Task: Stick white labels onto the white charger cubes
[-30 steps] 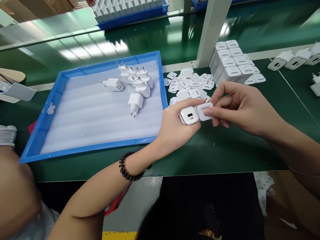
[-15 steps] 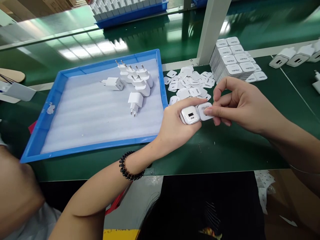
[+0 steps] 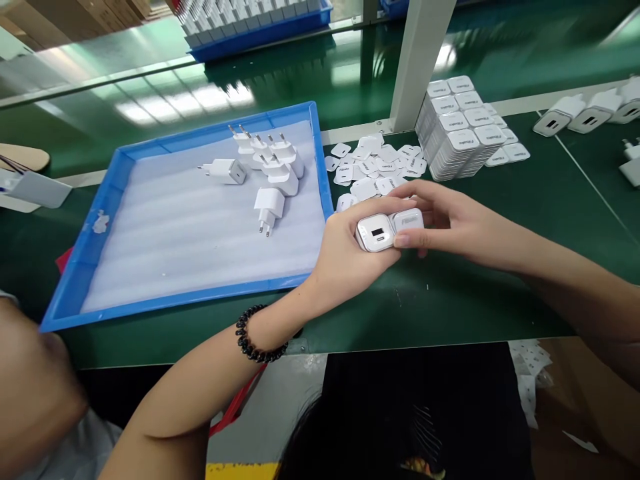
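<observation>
My left hand (image 3: 350, 257) grips a white charger (image 3: 376, 231) over the green mat, its port face turned up. My right hand (image 3: 453, 220) lies against the charger's right side, fingers closed over a white label (image 3: 409, 219) pressed on it. Loose white labels (image 3: 373, 167) are scattered on the mat just behind my hands.
A blue tray (image 3: 100, 223) lined with white foam holds several white plug chargers (image 3: 265, 170) at left. Stacks of labels (image 3: 457, 130) stand beside a white post (image 3: 417, 63). More chargers (image 3: 583, 113) lie at far right. Another blue tray (image 3: 260, 27) sits at the back.
My right hand has flattened and lowered over the label on the charger; its raised fingers came down. My left hand holds the charger in nearly the same spot.
</observation>
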`<state>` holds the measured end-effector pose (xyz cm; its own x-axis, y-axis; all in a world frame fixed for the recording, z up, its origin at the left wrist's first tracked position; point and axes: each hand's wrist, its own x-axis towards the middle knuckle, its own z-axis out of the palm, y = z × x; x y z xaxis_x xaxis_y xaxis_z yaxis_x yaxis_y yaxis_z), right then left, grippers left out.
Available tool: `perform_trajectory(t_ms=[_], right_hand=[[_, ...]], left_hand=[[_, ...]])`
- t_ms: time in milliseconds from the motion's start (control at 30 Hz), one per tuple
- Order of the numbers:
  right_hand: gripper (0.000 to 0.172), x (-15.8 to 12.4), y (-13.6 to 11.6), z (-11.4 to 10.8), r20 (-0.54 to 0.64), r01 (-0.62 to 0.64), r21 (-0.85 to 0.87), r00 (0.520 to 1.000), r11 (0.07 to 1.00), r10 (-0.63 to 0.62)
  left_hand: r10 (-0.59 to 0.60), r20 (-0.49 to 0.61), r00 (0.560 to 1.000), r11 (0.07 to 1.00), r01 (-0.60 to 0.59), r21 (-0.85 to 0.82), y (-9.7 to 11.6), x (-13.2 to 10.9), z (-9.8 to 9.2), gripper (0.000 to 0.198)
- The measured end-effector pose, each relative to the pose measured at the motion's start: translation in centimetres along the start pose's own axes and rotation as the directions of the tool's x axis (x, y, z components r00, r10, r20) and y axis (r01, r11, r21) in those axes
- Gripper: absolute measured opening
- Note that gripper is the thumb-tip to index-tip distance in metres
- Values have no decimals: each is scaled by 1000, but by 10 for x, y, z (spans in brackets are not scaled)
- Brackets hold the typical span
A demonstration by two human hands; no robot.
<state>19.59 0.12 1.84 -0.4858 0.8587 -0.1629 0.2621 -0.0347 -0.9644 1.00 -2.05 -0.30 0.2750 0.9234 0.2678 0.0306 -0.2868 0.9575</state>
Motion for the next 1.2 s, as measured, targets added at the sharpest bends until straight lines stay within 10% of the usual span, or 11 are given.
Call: perform_trajectory(t_ms=[333, 800, 1000, 1200], right_hand=[[13, 4, -4, -14, 87, -57, 202, 995, 978, 40], [48, 7, 1, -3, -86, -15, 77, 996, 997, 21], [27, 21, 12, -32, -414, -162, -530, 906, 832, -88], [32, 32, 30, -29, -388, -236, -727, 916, 645, -102]], left_hand=[[50, 74, 996, 999, -51, 6, 2, 0, -2, 27], [-128, -9, 992, 986, 126, -110, -1, 4, -5, 37], [-73, -122, 990, 988, 55, -146, -7, 5, -4, 43], [-116, -171, 978, 964, 69, -258, -12, 6, -2, 45]])
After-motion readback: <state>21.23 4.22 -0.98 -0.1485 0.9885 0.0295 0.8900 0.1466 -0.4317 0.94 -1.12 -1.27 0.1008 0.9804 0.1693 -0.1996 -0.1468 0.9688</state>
